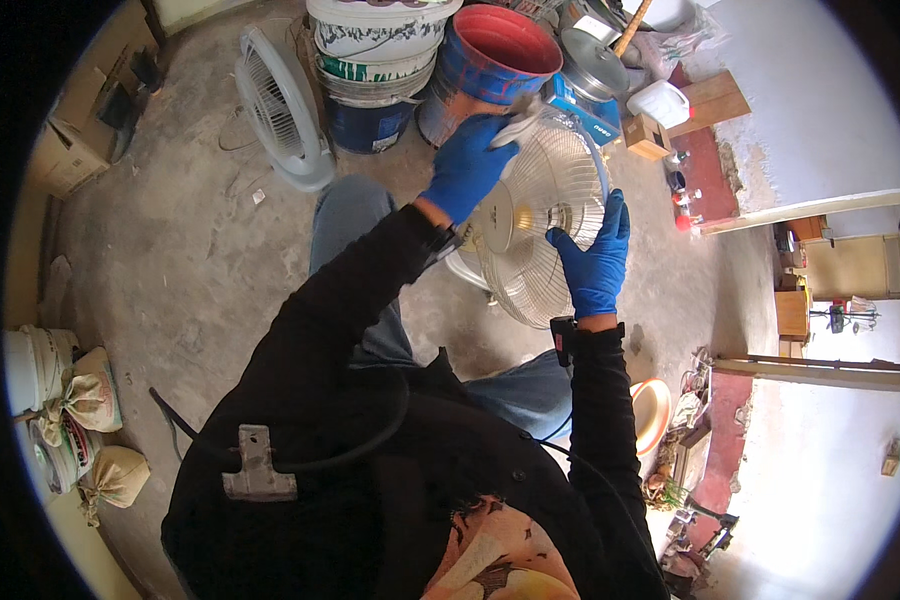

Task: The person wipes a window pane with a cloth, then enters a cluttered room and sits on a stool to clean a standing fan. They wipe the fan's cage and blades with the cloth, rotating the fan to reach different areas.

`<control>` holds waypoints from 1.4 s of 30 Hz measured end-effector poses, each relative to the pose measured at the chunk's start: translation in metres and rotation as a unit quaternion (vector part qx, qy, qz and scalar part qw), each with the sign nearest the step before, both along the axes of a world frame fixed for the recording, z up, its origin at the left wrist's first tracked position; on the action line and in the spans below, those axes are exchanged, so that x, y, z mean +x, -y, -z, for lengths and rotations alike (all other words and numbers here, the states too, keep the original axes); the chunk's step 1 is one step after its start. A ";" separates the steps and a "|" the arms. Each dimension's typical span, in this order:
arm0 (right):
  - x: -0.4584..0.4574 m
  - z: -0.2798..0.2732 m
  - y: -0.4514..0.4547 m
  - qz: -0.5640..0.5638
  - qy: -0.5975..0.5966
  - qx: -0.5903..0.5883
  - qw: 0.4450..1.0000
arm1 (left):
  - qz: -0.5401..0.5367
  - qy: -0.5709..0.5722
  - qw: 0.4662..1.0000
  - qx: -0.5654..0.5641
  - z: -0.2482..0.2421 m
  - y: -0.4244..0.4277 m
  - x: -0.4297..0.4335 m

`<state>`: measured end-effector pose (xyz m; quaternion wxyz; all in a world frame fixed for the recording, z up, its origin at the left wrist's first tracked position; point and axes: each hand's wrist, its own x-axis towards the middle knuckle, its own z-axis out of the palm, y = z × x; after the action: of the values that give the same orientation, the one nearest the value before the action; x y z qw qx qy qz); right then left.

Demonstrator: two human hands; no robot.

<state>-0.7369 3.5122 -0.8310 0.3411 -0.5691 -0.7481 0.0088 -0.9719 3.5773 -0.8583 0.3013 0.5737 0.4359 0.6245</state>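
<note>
An electric fan with a round wire grille (525, 247) stands before me, tilted, between my hands. My left hand (469, 165), in a blue glove, has its fingers closed on a light grey cloth (521, 124) at the upper edge of the grille. My right hand (592, 255), also gloved in blue, rests on the grille's right side, its thumb on the wires and its fingers along the rim. Part of the fan's pale base (465, 266) shows behind the grille; my left forearm hides some of it.
A second, pale fan (277, 109) stands at the upper left. Stacked paint buckets (375, 67), a red and blue metal drum (495, 56) and a blue box (600, 120) lie beyond the fan. An orange-rimmed basin (652, 416) is at the right.
</note>
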 end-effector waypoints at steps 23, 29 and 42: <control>0.007 -0.008 -0.006 0.010 -0.005 -0.011 1.000 | -0.047 0.068 0.996 -0.028 0.059 -0.026 0.054; 0.002 -0.003 -0.004 0.012 0.000 0.010 1.000 | -0.044 -0.060 0.996 0.050 0.029 -0.052 0.050; 0.007 -0.003 -0.005 0.020 0.009 0.024 0.999 | -0.078 0.078 0.985 -0.135 0.066 0.016 0.004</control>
<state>-0.7297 3.5170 -0.8279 0.3482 -0.5757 -0.7395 -0.0215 -0.9683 3.5608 -0.9242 0.3596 0.4417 0.5350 0.6239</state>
